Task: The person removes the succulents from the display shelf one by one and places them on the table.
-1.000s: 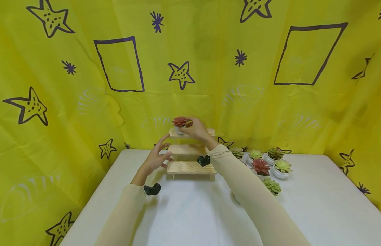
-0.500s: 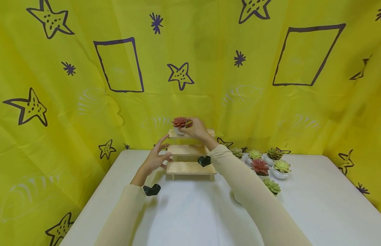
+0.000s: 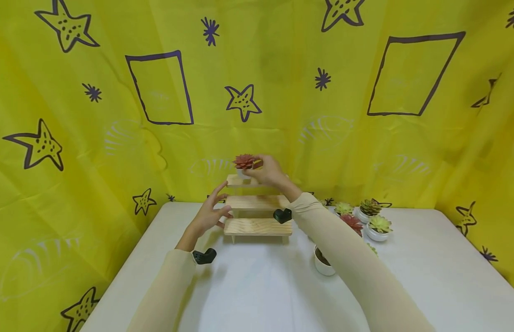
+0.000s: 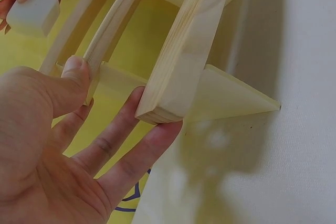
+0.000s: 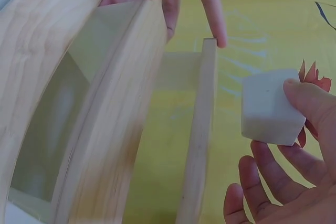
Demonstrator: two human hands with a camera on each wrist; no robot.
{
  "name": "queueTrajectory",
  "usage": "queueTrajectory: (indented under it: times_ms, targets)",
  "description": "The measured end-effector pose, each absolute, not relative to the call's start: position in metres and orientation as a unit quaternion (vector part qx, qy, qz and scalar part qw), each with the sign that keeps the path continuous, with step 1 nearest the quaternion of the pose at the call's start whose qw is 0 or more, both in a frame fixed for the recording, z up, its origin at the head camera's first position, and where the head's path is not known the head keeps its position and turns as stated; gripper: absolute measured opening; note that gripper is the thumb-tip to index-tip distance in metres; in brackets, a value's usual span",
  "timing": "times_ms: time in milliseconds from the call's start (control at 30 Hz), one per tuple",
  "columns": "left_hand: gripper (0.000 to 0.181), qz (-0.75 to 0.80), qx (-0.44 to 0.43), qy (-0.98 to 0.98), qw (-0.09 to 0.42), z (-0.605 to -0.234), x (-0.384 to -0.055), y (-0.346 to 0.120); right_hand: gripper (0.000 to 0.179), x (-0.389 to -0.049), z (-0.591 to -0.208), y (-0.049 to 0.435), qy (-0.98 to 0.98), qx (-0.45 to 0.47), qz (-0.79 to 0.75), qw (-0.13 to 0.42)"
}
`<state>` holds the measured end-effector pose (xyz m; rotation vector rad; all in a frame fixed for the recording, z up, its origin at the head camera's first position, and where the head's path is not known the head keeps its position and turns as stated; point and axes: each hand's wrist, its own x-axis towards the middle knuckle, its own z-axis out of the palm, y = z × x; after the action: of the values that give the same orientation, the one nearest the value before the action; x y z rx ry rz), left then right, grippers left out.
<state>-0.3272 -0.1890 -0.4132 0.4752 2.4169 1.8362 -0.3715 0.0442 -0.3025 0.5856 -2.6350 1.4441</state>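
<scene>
My right hand pinches the white pot of a red succulent between thumb and fingers. In the right wrist view the pot is apart from the top tier of a three-tier wooden stand; in the head view it is just above that tier's left part. Spread along the stand's left end, my left hand touches the tiers with its fingertips. Its thumb rests at the middle tier's end, while two of its fingers touch the bottom tier.
Several potted succulents stand on the white table to the right, among them another red succulent and a light green one. A white pot is partly hidden by my right sleeve. A yellow curtain hangs close behind the stand.
My right hand has lifted the red succulent slightly off the top tier, and the forearm has shifted right, uncovering the white pot beside the sleeve. The left hand has stayed in place.
</scene>
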Motion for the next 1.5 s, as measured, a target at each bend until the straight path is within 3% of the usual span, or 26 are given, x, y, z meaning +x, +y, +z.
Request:
queueTrajectory:
  times_ms: [767, 1500]
  targets:
    - [0.080, 0.595, 0.162, 0.786, 0.032, -0.413, -0.326, -0.189, 0.050, -0.366, -0.301, 0.086, -0.863, 0.241, 0.441, 0.046]
    - [0.081, 0.595, 0.161, 0.787, 0.031, -0.417, -0.330, -0.190, 0.041, -0.323, -0.311, 0.179, -0.856, 0.307, 0.414, 0.031]
